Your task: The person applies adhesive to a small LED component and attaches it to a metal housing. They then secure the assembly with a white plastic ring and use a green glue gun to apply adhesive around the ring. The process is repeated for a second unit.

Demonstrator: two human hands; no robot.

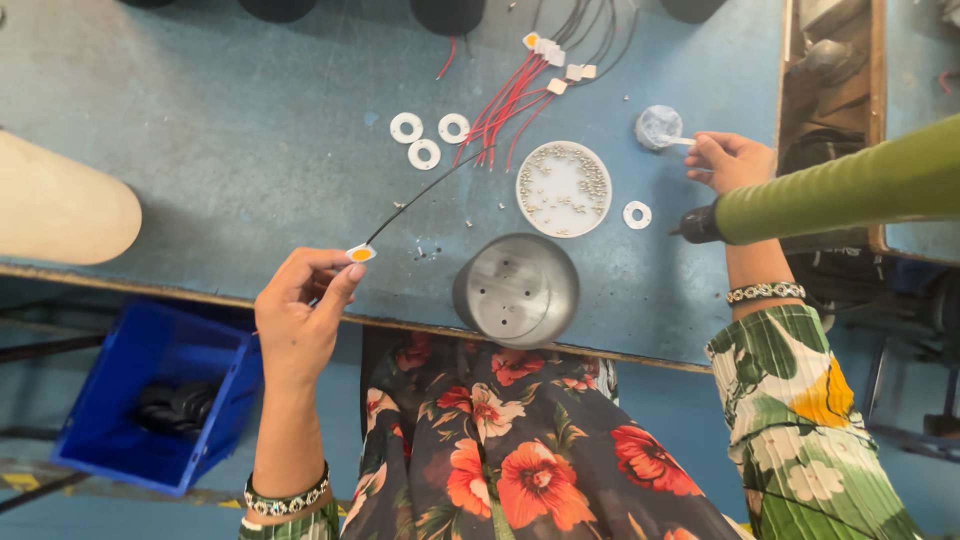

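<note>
Blue worn workbench, shot from above, wooden front edge. Left hand was pinched shut on a small white LED chip with a yellow centre, held over the bench's front edge; a black wire ran from it up toward the bundle of red wires with more white chips at the far end. Right hand was closed on a thin white stick, its tip at a small round container. A green-sleeved arm crossed in front of the right wrist, dark tool tip poking out beside it. Between the hands: a grey metal can housing at the front edge, a white dish of small screws, a lone white ring. Three white washers sat left of the wires. Blue bin below the bench, left.
</note>
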